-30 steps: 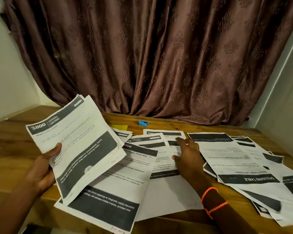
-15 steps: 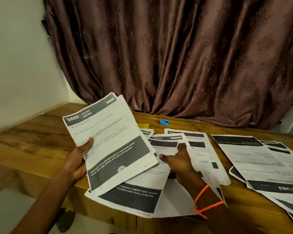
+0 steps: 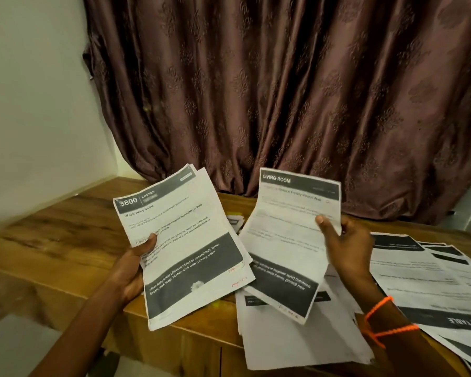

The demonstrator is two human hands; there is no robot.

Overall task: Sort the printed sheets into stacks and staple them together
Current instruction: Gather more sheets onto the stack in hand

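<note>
Curtain (image 3: 283, 91) backdrop; held sheets (image 3: 288, 240) hide table (image 3: 52, 240) papers beneath.

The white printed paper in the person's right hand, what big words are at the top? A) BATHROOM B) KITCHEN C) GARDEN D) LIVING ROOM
D: the white printed sheet pinched in the right hand has LIVING ROOM in its dark top band, while the sheets in the left hand say KITCHEN.

Bare forearms; two orange cord bracelets (image 3: 384, 319) circle the right wrist.
</note>
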